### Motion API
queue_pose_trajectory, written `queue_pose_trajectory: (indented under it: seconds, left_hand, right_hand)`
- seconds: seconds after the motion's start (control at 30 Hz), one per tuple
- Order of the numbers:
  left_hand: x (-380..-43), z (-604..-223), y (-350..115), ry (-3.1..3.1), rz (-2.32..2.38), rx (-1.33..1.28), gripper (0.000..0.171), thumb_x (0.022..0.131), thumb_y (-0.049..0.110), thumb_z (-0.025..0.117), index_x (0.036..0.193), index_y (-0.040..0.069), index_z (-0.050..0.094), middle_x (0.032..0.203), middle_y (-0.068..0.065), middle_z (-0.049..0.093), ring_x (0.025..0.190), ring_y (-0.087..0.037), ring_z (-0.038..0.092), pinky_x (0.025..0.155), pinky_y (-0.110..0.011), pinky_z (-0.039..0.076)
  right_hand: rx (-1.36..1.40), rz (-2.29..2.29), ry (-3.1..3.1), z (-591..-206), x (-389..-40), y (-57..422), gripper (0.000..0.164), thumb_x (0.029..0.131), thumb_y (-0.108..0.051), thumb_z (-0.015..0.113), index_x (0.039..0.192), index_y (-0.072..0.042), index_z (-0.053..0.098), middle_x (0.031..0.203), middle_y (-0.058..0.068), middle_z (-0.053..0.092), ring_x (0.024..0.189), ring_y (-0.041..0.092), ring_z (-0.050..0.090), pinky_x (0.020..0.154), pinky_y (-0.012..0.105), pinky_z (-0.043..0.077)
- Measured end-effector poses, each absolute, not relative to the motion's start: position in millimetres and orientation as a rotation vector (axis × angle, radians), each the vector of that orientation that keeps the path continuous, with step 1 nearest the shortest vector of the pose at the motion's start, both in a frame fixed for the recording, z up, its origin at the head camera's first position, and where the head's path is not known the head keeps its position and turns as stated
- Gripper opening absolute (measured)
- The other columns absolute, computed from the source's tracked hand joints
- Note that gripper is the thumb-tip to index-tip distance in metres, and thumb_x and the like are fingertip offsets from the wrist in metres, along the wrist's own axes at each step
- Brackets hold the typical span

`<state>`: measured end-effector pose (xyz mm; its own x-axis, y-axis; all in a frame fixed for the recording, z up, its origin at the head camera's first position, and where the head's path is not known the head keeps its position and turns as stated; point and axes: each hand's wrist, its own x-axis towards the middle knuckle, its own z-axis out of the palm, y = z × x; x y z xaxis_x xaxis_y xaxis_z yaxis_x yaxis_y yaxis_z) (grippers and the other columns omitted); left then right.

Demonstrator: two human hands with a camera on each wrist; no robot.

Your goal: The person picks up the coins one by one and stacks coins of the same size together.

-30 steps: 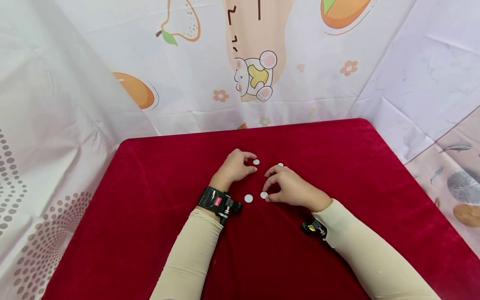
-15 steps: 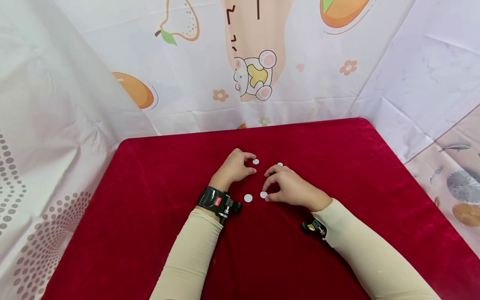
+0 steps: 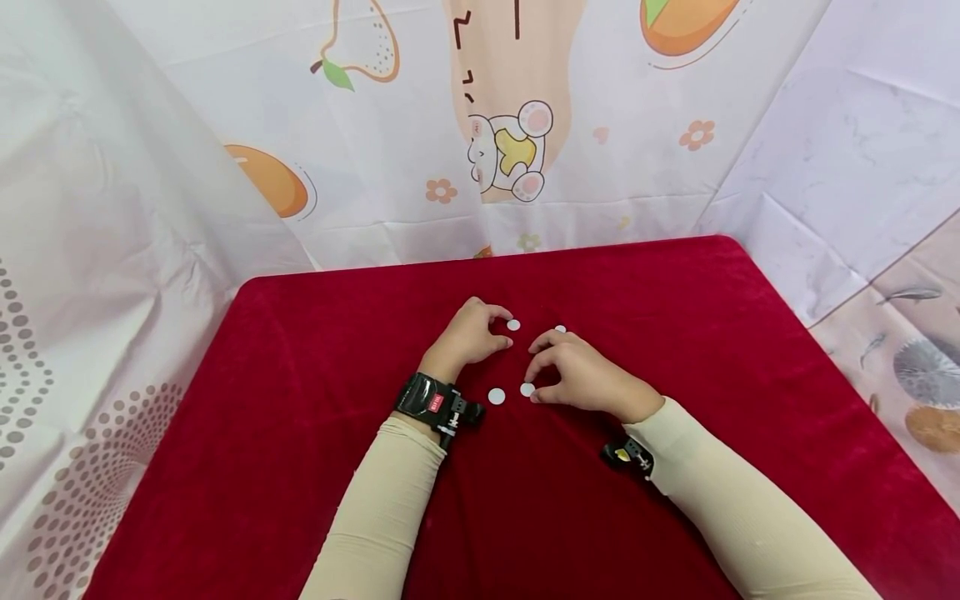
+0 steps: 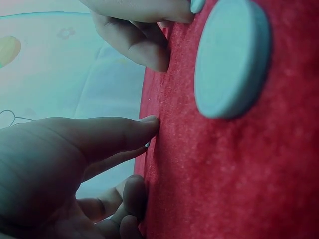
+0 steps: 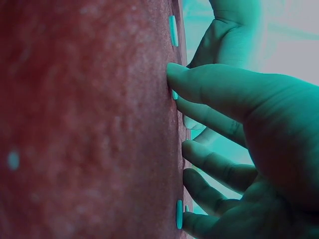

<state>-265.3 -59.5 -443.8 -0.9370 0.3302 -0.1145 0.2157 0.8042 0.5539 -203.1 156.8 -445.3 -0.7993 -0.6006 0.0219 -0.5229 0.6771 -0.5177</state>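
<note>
Several small white discs lie on the red cloth. In the head view, my left hand (image 3: 471,335) has its index fingertip at the far edge of one white disc (image 3: 513,326), with the thumb tip apart on the near side. My right hand (image 3: 577,372) holds another white disc (image 3: 527,389) between thumb and index finger, low at the cloth. Its edge shows between those fingers in the right wrist view. A third white disc (image 3: 497,397) lies left of it, large in the left wrist view. Behind the right hand's knuckles, one more disc (image 3: 560,329) is partly hidden.
A red velvet cloth (image 3: 337,358) covers the table. Printed curtains (image 3: 375,158) stand along its back and sides. A black wrist strap with a camera (image 3: 435,404) is on the left wrist; another wrist camera (image 3: 628,457) sits below the right sleeve.
The disc at the left index fingertip has shifted very slightly right and nearer. Both hands and the other discs hold their places.
</note>
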Motion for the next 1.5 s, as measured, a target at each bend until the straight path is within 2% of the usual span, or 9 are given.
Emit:
queue_pose_trajectory:
  seconds: [0.23, 0.57, 1.03, 1.5]
  left_hand:
    - [-264.5, -442.3, -58.4, 2.768, 0.765, 0.437, 0.049, 0.095, 0.026, 0.077, 0.142, 0.024, 0.064, 0.124, -0.009, 0.049, 0.102, -0.021, 0.054, 0.084, -0.032, 0.051]
    - [-265.0, -443.4, -59.1, 2.787, 0.809, 0.467, 0.032, 0.092, 0.022, 0.079, 0.124, 0.022, 0.075, 0.121, -0.009, 0.054, 0.107, -0.021, 0.053, 0.087, -0.034, 0.051]
    - [-265.5, -443.3, -59.8, 2.798, 0.849, 0.451, 0.018, 0.089, 0.02, 0.083, 0.106, 0.02, 0.08, 0.116, -0.008, 0.056, 0.107, -0.022, 0.052, 0.086, -0.035, 0.049]
    - [-265.1, -442.6, -60.1, 2.794, 0.861, 0.434, 0.013, 0.09, 0.022, 0.082, 0.102, 0.019, 0.082, 0.12, -0.008, 0.057, 0.113, -0.022, 0.051, 0.091, -0.037, 0.049]
  right_hand:
    - [-0.914, -0.774, 2.74, -442.8, -202.1, 157.0, 0.016, 0.082, -0.025, 0.088, 0.096, -0.028, 0.081, 0.131, 0.008, 0.061, 0.122, 0.028, 0.055, 0.102, 0.046, 0.049]
    - [-0.918, -0.784, 2.736, -444.6, -202.7, 157.5, 0.016, 0.082, -0.025, 0.088, 0.096, -0.028, 0.081, 0.131, 0.007, 0.061, 0.122, 0.027, 0.055, 0.102, 0.046, 0.048]
    - [-0.926, -0.781, 2.736, -443.3, -201.7, 157.0, 0.016, 0.082, -0.026, 0.088, 0.096, -0.027, 0.081, 0.132, 0.008, 0.061, 0.123, 0.027, 0.055, 0.103, 0.045, 0.048]
    - [-0.946, -0.779, 2.745, -445.0, -202.7, 157.0, 0.016, 0.082, -0.026, 0.088, 0.096, -0.027, 0.081, 0.131, 0.008, 0.061, 0.123, 0.027, 0.055, 0.103, 0.045, 0.048]
